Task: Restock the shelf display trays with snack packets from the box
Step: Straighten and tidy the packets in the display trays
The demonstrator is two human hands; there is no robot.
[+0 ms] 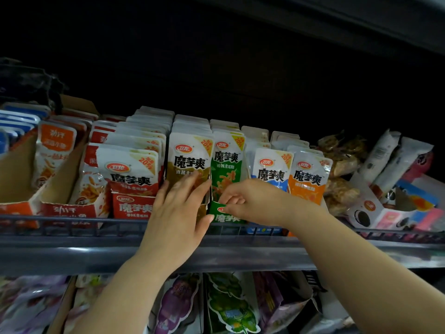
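In the head view, our left hand [178,208] is spread flat with its fingers straight, pressing on the front of the olive packets [189,160] at the centre of the frame. Our right hand [243,201] is curled narrow, its fingertips pinching what looks like the front lip of the green tray [226,218] just beside it. Neither hand holds a loose packet, and the supply box is out of view.

We judge the risk to lie in that lip. The card between the olive and green rows looks crumpled, so a hard tug could tear it or drag the tray over the shelf rail [72,222]. The upright green packets [226,169] would then spill forward. Lifting our left palm carelessly could topple the olive row as well.

The olive and green rows stand packed front to back. To their left the red tray [134,207] is full too. To the right, the blue packets [272,167] and orange packets [309,175] stand lower in the frame, with more behind them.
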